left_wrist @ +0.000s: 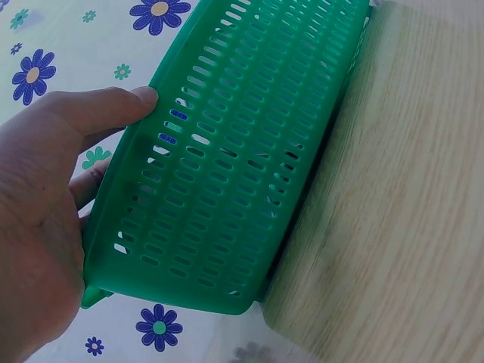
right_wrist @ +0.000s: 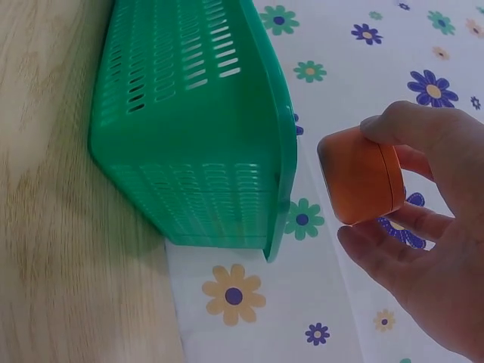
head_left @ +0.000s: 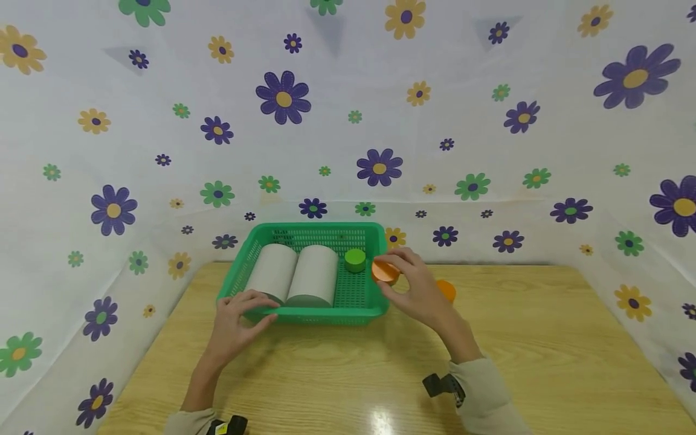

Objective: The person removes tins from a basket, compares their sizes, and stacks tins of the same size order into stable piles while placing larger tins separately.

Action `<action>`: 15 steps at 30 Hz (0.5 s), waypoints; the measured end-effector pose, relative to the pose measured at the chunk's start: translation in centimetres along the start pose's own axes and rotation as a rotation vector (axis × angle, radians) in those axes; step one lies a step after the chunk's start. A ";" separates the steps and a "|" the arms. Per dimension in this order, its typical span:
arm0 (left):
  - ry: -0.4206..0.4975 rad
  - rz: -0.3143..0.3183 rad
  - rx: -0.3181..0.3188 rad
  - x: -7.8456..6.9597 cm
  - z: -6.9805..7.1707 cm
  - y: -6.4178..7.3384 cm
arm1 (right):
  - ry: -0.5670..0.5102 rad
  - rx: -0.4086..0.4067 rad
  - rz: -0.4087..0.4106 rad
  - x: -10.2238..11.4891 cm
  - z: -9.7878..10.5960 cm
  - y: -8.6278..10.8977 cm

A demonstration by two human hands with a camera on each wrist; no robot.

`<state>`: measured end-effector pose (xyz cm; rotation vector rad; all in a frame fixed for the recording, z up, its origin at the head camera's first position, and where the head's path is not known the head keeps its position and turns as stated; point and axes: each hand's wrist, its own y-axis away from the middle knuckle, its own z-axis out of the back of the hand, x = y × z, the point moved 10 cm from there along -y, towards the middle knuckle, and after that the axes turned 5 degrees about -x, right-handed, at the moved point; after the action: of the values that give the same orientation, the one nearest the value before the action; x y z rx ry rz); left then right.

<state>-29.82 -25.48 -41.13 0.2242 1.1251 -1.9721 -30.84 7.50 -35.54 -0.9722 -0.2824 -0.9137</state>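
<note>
A green plastic basket (head_left: 326,312) with slotted walls stands on the wooden table. My left hand (head_left: 239,323) holds its rim at the front left corner; in the left wrist view the thumb lies on the outer side and other fingers pass behind the rim. Between the thumb and fingers of my right hand (head_left: 415,290) is a small orange round container (right_wrist: 359,175) with a seam near one end. It is raised beside the basket's right rim. Inside the basket lie two large white cylinders (head_left: 273,269), side by side, and a small green cylinder (head_left: 356,260).
Another orange round piece (head_left: 447,290) is on the table to the right, partly hidden behind my right hand. The wooden table (head_left: 522,338) ends at a flower-patterned cloth (head_left: 337,133) hanging at the back and sides.
</note>
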 end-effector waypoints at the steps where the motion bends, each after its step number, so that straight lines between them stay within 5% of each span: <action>1: -0.001 0.002 0.001 0.0 0.0 0.0 | -0.002 -0.006 -0.001 -0.1 0.1 0.1; 15: 0.009 0.013 0.008 0.1 0.0 -0.1 | -0.002 -0.084 -0.078 -1.9 2.5 1.7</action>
<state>-30.00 -25.53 -41.14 0.2447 1.1190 -1.9668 -30.21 10.95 -36.20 -1.0450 -0.2872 -1.0027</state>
